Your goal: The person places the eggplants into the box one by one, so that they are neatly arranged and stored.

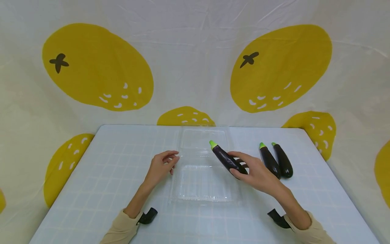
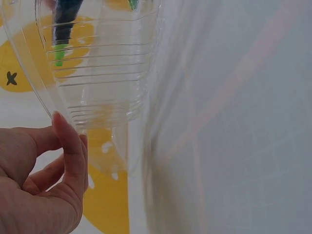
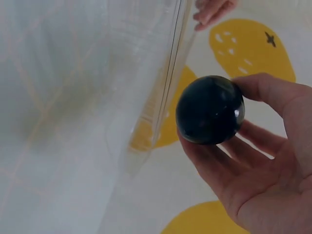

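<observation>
One eggplant [image 1: 226, 158] slanting over clear container [image 1: 198, 184], right hand [image 1: 257, 172] gripping thick end; left hand [image 1: 160, 166] pinching container edge, apparently steadying.

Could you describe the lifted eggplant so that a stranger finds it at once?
On the pale checked table sits an open, clear plastic container. At its right side, the person's bare right-hand grip holds a glossy, blackish eggplant with a green tip. Unlike the two similar blackish, green-tipped eggplants lying farther right, it is held off the table.
</observation>
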Available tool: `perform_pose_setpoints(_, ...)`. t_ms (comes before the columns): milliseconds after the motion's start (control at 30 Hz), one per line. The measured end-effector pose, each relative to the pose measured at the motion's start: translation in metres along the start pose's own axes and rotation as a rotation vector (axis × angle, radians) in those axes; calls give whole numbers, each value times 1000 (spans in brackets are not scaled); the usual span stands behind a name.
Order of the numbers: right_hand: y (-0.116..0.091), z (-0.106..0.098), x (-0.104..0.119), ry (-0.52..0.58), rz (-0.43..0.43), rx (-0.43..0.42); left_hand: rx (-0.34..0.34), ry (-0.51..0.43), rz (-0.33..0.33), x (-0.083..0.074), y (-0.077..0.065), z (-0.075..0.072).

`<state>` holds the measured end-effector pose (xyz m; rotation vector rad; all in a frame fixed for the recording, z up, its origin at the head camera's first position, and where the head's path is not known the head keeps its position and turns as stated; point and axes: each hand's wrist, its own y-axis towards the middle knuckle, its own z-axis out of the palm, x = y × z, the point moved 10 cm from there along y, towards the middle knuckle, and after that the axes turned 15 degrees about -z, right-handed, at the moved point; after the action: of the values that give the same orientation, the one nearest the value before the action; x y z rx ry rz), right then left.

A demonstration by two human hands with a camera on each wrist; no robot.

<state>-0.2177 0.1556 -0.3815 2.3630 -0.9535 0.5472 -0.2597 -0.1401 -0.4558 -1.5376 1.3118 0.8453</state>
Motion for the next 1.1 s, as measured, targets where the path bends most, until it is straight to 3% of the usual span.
perform_pose_setpoints(367,10,25,17,68,-67,95,-4,-4,1,0,1,-1)
perform_pose_setpoints(1100,7,65,30,142,-186,220,0,-21,3,1,1,0)
